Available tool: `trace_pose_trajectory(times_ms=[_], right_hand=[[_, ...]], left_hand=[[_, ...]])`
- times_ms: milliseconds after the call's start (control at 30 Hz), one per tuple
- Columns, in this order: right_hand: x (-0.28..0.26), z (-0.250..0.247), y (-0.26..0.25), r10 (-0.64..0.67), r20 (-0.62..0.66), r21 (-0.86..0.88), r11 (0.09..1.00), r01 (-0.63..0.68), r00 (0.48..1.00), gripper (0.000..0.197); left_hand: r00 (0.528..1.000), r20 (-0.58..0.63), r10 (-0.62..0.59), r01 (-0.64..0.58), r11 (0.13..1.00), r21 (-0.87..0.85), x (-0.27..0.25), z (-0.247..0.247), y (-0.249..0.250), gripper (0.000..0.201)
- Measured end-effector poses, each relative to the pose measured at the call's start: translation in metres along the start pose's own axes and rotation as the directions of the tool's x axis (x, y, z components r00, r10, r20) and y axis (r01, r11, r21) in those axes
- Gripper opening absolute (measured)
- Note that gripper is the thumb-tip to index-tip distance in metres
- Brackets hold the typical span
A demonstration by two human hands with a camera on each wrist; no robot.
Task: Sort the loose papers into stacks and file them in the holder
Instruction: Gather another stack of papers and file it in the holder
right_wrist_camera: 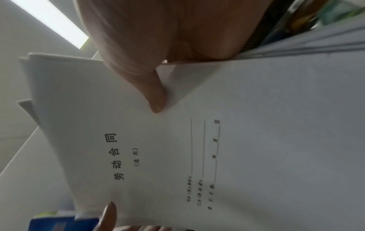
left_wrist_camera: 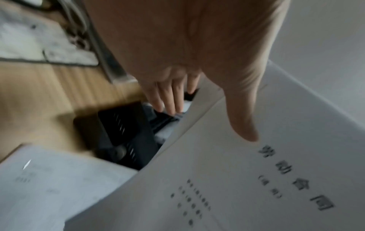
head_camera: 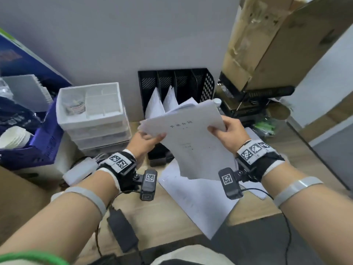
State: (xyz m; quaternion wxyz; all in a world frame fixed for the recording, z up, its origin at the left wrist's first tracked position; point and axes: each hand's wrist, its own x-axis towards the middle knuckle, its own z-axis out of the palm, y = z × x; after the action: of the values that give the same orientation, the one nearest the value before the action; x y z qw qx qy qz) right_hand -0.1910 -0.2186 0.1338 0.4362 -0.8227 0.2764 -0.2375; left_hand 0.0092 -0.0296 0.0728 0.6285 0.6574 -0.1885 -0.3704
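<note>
Item: stack of white papers [head_camera: 191,142], top sheet printed with a short title and form lines, held in the air over the wooden desk [head_camera: 172,217], tilted, just in front of the holder. Left hand [head_camera: 145,142]: grips the stack's left edge, thumb [left_wrist_camera: 242,118] flat on the top sheet, fingers [left_wrist_camera: 169,100] beneath, nearly straight. Right hand [head_camera: 229,131]: grips the right edge, thumb [right_wrist_camera: 152,93] pressed on the top sheet; its fingers lie hidden under the stack. Holder [head_camera: 177,87]: black perforated file holder with several upright slots, standing at the back of the desk against the wall; two slots on the left side each carry a bundle of white sheets [head_camera: 162,104] leaning forward. Loose sheets [head_camera: 200,199]: more white papers lying flat on the desk below the held stack, overhanging the near edge. Left of the holder: white plastic drawer unit [head_camera: 93,117] with a compartment tray on top. Further left: purple crate [head_camera: 38,148]. Right of the holder: tall cardboard box [head_camera: 277,39].
</note>
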Motion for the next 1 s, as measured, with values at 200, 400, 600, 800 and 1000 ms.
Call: trace_pose_trajectory(times_ms=[200,400,600,800,1000], right_hand=[[-0.042,-0.032,0.031,0.179,-0.175,0.169,0.974,-0.15,0.968,0.017],[-0.08,-0.045,0.073,0.407,-0.279,0.347,0.887,-0.304,0.87,0.018],[-0.091,-0.048,0.148,0.636,-0.023,0.076,0.771,-0.633,0.772,0.033],[-0.101,-0.066,0.226,0.891,0.081,0.156,0.431,-0.889,0.447,0.048],[-0.07,-0.064,0.28,0.921,0.139,0.407,0.283,-0.869,0.365,0.054]], left_hand=[[0.976,0.209,-0.059,0.103,0.973,-0.205,0.013,0.069,-0.022,0.041],[0.953,0.283,-0.107,0.134,0.988,-0.077,0.021,0.118,-0.043,0.058],[0.957,0.28,-0.07,0.01,0.977,0.211,0.037,0.135,-0.064,0.03],[0.977,0.167,-0.133,0.06,0.921,0.384,0.062,0.127,-0.083,0.045],[0.984,0.022,-0.177,0.151,0.893,0.424,0.075,0.122,-0.107,0.05]])
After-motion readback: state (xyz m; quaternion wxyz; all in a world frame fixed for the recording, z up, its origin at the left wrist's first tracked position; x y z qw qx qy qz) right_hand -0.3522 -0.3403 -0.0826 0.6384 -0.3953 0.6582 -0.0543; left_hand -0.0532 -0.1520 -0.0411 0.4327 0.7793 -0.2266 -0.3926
